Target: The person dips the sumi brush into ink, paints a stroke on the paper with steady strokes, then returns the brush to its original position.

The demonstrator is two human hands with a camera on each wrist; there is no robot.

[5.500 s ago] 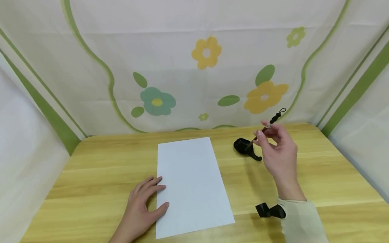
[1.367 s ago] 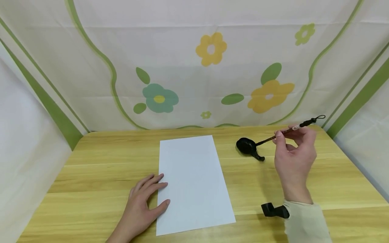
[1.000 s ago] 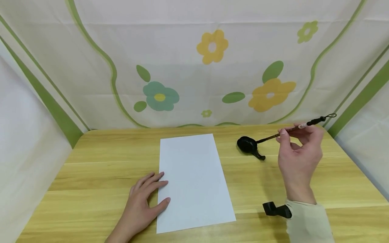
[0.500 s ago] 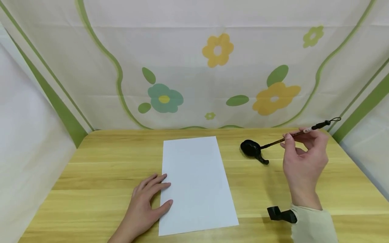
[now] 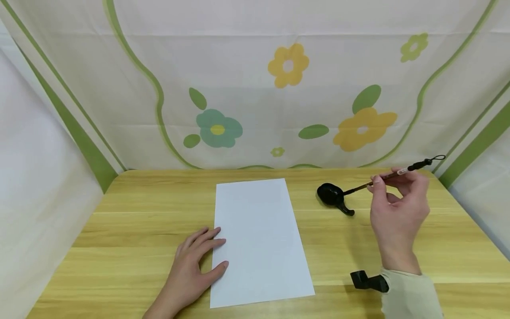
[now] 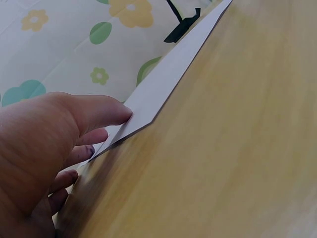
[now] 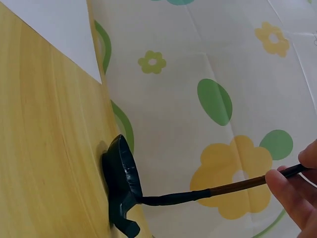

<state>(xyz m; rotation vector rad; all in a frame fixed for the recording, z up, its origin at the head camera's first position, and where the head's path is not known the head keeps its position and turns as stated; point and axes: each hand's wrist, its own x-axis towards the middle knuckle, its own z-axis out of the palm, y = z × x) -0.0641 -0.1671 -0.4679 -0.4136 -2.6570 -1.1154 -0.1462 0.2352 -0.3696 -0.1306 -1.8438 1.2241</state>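
Observation:
My right hand [image 5: 400,212] pinches a writing brush [image 5: 360,187] by its brown handle, between thumb and fingertips. The brush leans low, its hanging loop up to the right and its dark bristles at the right rim of a small black ink dish [image 5: 330,194] with a curved handle. In the right wrist view the black bristles [image 7: 173,199] meet the dish edge [image 7: 130,168]. My left hand [image 5: 191,266] rests on the left edge of a white sheet of paper [image 5: 259,239], fingers spread; in the left wrist view the thumb [image 6: 106,110] lies on the sheet.
Everything lies on a wooden table [image 5: 131,230]. Behind it hangs a white cloth [image 5: 255,106] with flower prints, and white cloth walls stand at both sides. A black bracket [image 5: 368,282] sticks out from my right sleeve [image 5: 412,294].
Over several seconds the brush has tilted from steep over the dish to low at its right rim, my right hand shifting right. Its bristles look darker. My left hand stays on the paper.

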